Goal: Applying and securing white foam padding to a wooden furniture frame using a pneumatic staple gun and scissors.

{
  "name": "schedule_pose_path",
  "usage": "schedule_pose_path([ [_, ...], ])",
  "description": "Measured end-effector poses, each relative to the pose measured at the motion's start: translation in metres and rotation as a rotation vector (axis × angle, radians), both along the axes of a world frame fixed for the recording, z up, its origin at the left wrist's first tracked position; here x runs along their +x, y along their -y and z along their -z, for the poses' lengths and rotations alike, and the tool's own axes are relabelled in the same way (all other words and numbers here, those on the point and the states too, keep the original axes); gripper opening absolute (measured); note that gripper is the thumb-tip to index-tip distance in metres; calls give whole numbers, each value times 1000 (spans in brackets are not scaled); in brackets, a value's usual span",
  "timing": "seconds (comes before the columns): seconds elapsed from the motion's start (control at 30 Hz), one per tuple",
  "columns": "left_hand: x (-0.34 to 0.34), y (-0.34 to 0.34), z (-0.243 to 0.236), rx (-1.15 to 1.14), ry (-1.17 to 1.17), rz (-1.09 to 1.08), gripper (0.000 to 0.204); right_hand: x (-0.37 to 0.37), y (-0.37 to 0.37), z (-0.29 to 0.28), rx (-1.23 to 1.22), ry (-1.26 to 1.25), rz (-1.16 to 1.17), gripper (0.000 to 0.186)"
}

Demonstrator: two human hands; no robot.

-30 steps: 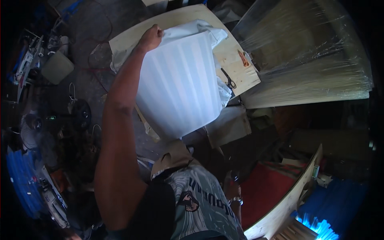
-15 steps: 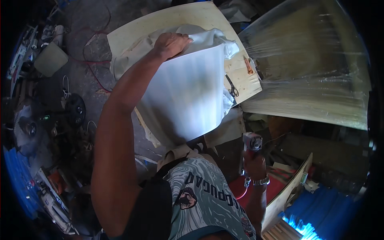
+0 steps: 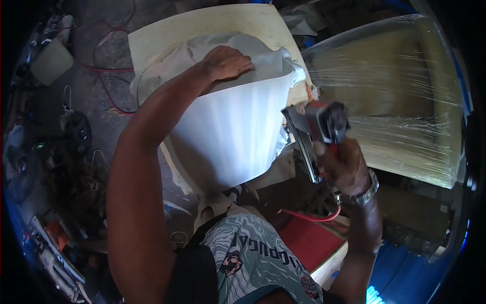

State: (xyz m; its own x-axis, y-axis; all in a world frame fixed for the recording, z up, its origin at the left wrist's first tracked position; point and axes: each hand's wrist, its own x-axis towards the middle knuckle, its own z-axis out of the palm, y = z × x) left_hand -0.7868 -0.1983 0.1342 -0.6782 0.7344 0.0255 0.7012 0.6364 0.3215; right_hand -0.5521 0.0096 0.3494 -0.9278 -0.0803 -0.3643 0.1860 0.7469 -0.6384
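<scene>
My left hand point(image 3: 228, 63) is closed at the upper edge of a curved piece covered in white fabric point(image 3: 238, 121), its fingers curled over loose cloth. The cover hangs smooth down the near side and bunches behind the edge. To the right, my right hand point(image 3: 349, 169) grips a pneumatic staple gun point(image 3: 326, 121), lifted beside the white piece and apart from it as far as I can see. A red air hose point(image 3: 319, 219) trails from the handle. Motion blurs the gun somewhat.
The white piece sits on a pale plywood board point(image 3: 248, 17). An orange-handled tool point(image 3: 310, 92) lies at its right edge. Farther right stands a large panel wrapped in clear film point(image 3: 385, 86). A red hose point(image 3: 101, 83) runs across the floor at left, near a fan point(image 3: 20, 159).
My right hand has raised the staple gun from low at the right up beside the white piece. My left hand has shifted slightly right and down along the fabric edge.
</scene>
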Motion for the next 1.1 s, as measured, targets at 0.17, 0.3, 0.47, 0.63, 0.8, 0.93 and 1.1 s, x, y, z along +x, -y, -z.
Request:
schedule_pose_path([
  [0.17,-11,8,14,232,119,-32,39,-70,24,-2,-44,186,112,49],
  [0.3,-15,11,11,223,126,-44,38,-120,37,24,3,273,60,64],
  [0.47,-18,13,4,212,265,-46,36,-146,45,43,53,334,46,60],
  [0.63,-16,14,-1,224,219,-46,34,-153,55,49,89,357,8,63],
  [0.8,-15,16,-2,269,270,-64,24,-156,67,43,159,368,49,65],
  [0.93,-19,18,7,283,248,-50,13,-151,82,44,121,363,14,63],
  [1.1,-26,13,21,307,281,-29,11,-151,93,37,137,362,17,64],
])
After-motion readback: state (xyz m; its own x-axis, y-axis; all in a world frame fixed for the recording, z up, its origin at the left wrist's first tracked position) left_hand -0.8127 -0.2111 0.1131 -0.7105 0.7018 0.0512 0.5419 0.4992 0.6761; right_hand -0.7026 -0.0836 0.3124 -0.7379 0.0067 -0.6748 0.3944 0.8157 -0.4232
